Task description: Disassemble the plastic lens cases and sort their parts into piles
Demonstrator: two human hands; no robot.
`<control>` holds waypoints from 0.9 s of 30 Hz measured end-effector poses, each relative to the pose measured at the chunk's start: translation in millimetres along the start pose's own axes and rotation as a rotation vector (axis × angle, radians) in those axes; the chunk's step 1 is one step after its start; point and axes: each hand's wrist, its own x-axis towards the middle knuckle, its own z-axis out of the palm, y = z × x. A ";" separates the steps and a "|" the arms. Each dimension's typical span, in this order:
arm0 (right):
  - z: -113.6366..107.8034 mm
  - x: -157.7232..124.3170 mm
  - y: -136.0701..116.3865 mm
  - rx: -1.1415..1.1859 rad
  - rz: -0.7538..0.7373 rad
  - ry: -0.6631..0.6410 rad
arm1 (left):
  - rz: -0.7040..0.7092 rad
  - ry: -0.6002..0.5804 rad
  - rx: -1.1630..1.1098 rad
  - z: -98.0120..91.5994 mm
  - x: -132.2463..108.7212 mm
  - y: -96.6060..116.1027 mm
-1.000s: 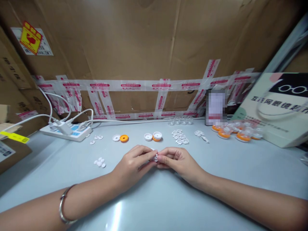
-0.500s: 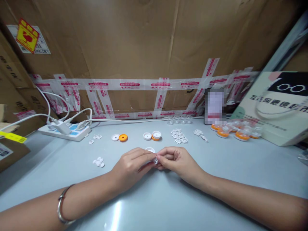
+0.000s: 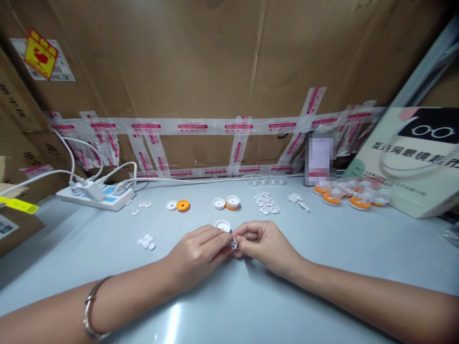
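Between the fingertips of both hands is a small white plastic part (image 3: 234, 243) with cut-out openings, partly covered by the fingers. My left hand (image 3: 201, 251) pinches it from the left, palm down. From the right, my right hand (image 3: 267, 246) grips it with thumb and forefinger, the other fingers curled. Just behind the left fingertips lies a round white cap (image 3: 223, 225), its near edge hidden. Farther back stand white round caps (image 3: 219, 204) beside an orange ring (image 3: 231, 207). Several similar white cut-out parts (image 3: 266, 203) lie in a group to the right.
Small white discs (image 3: 146, 242) lie left of the hands, with stemmed pieces (image 3: 141, 206) behind. An orange disc (image 3: 183, 206) sits beside a white one. Clear domes (image 3: 267, 179), orange-based domed pieces (image 3: 333, 195), a power strip (image 3: 96, 193) and a pale box (image 3: 405, 162) stand farther back.
Both hands have shifted slightly toward me with the small white part, which shows a little more between the fingers. More of the white cap behind them is visible.
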 end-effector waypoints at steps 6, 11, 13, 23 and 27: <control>-0.4 0.0 1.3 0.007 0.006 0.003 | -0.004 -0.001 0.020 0.1 -0.6 1.6; 0.0 -0.9 -0.6 0.022 0.017 0.003 | -0.002 -0.017 0.011 0.1 -1.5 1.4; 0.0 -0.7 -1.8 0.045 0.029 0.003 | 0.001 -0.006 -0.003 0.1 -1.9 0.4; 0.0 -0.4 -6.1 0.108 0.047 -0.048 | 0.038 0.068 -0.066 -4.1 -1.1 0.1; -14.9 6.2 -15.7 0.009 -0.078 0.050 | 0.031 0.085 -0.093 -6.6 -0.1 0.8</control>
